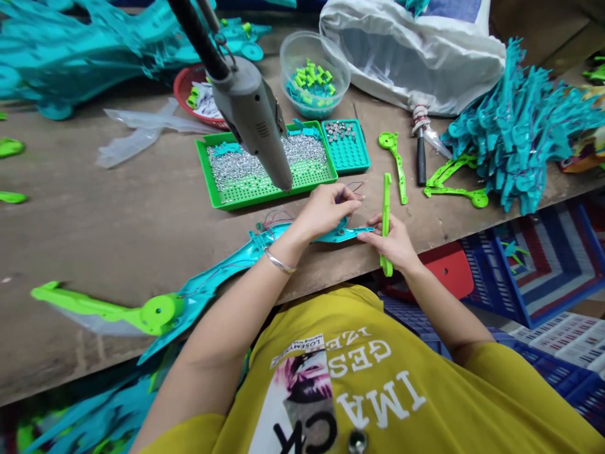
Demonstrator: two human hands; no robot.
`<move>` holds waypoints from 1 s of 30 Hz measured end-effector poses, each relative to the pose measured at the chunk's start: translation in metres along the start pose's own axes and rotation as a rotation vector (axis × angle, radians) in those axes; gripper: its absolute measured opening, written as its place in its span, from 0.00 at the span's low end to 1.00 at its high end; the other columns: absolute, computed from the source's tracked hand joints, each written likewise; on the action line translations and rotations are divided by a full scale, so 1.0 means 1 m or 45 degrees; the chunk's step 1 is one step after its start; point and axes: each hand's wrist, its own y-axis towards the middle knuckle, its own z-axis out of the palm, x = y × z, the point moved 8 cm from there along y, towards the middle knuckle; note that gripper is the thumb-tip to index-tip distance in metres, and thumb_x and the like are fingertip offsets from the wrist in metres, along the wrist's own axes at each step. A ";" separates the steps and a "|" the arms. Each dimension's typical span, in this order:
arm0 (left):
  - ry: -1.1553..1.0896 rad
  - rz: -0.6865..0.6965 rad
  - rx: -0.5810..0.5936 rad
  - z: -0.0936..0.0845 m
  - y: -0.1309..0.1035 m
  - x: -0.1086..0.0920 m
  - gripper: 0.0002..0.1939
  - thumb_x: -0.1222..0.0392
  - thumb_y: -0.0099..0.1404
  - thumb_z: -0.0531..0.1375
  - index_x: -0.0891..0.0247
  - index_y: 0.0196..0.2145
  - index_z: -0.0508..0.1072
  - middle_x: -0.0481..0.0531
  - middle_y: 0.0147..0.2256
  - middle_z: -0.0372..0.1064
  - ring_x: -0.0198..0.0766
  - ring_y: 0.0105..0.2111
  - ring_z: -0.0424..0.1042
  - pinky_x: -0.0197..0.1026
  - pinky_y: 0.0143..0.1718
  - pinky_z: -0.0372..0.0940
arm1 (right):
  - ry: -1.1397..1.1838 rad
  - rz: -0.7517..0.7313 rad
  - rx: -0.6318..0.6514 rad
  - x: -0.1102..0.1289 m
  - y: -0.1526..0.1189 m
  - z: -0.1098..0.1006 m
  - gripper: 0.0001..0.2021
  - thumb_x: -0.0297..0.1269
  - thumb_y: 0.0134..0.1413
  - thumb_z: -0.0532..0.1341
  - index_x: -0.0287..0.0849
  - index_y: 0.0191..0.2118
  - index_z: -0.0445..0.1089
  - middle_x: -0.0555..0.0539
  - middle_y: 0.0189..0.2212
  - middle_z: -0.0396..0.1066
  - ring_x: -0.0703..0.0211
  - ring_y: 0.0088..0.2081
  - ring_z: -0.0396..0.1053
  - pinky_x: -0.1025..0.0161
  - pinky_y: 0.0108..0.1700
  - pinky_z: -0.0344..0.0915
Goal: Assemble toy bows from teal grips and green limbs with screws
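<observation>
A long teal plastic piece (222, 261) lies along the table's front edge, with a lime-green arm (158, 314) attached by its round end at the left. Over its right part is my left hand (324, 208), closed, its fingertips pinching thin red and blue wires (354, 188). My right hand (397, 243) grips a slim lime-green plastic part (386, 221), held upright as seen here. Its thumb and fingers also meet the teal piece's narrow right tip. A small green circuit board (259, 226) with wires sits by the teal piece. My left palm is hidden.
A grey powered screwdriver (253, 120) hangs above a green tray (222, 203) of screws. Behind are a teal tray (347, 161), a clear bowl (289, 60) and a red basket (182, 94). Lime-green parts (399, 170), a black-handled tool (421, 157) and stacked teal pieces (515, 139) lie right.
</observation>
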 end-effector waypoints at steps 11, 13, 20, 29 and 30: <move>0.533 0.655 -0.318 0.038 -0.097 -0.027 0.17 0.61 0.72 0.58 0.64 0.57 0.71 0.61 0.51 0.74 0.46 0.51 0.72 0.49 0.54 0.66 | 0.215 0.051 0.093 0.003 0.007 -0.003 0.32 0.47 0.33 0.78 0.44 0.46 0.69 0.56 0.26 0.74 0.70 0.17 0.64 0.71 0.14 0.51; 0.696 0.723 -0.482 0.018 -0.120 -0.018 0.20 0.60 0.70 0.61 0.66 0.58 0.68 0.63 0.50 0.73 0.49 0.52 0.71 0.51 0.54 0.65 | 0.217 0.018 0.039 0.003 0.012 -0.008 0.30 0.49 0.33 0.78 0.43 0.42 0.70 0.52 0.27 0.77 0.65 0.22 0.73 0.72 0.14 0.50; 1.322 0.496 -0.552 -0.028 -0.131 0.029 0.09 0.60 0.70 0.62 0.62 0.46 0.76 0.62 0.47 0.75 0.52 0.46 0.70 0.53 0.49 0.60 | 0.066 0.020 0.060 0.000 0.030 -0.017 0.23 0.50 0.38 0.76 0.42 0.36 0.70 0.45 0.29 0.80 0.57 0.30 0.80 0.74 0.14 0.52; 1.360 0.441 -0.652 -0.031 -0.125 0.030 0.08 0.64 0.73 0.58 0.59 0.39 0.77 0.57 0.40 0.76 0.47 0.40 0.68 0.46 0.40 0.58 | -0.097 0.154 0.223 0.019 -0.001 -0.029 0.22 0.53 0.46 0.73 0.42 0.32 0.67 0.47 0.21 0.77 0.60 0.20 0.75 0.71 0.15 0.59; 1.356 0.443 -0.638 -0.030 -0.125 0.029 0.08 0.64 0.73 0.58 0.60 0.39 0.77 0.57 0.41 0.75 0.47 0.40 0.68 0.46 0.40 0.58 | -0.065 0.171 0.285 0.025 -0.008 -0.025 0.21 0.53 0.47 0.73 0.42 0.32 0.67 0.46 0.21 0.77 0.59 0.20 0.75 0.71 0.14 0.58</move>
